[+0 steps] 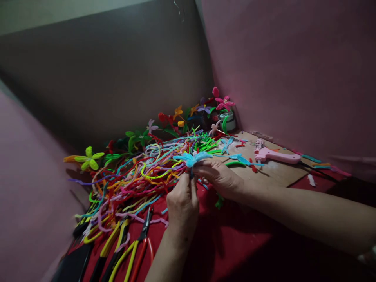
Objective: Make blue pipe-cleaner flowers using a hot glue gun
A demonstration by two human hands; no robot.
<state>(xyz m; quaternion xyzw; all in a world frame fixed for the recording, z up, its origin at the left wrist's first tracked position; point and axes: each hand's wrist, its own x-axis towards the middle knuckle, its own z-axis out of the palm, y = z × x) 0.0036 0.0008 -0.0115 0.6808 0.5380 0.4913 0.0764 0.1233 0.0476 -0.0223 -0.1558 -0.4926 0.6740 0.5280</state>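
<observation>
A light-blue pipe-cleaner flower [192, 158] with fuzzy spread petals is held up in front of me, over the red cloth. From below, my left hand [183, 196] pinches it at its base, thumb and fingers pressed together. My right hand [219, 177] comes in from the right with its fingers closed on the same flower, just under the petals. The fingers hide the flower's lower part and any stem. Behind the hands lies a big tangled pile of coloured pipe cleaners [138, 168]. More blue pipe-cleaner pieces [241, 158] rest on the board beyond my right hand.
A pink glue gun [276, 154] lies on a brown board [273, 174] at the right. Pliers with yellow and black handles [111, 241] and a red-and-yellow-handled cutting tool [143, 233] lie front left. Finished pipe-cleaner flowers [89, 158] line the back, before the walls.
</observation>
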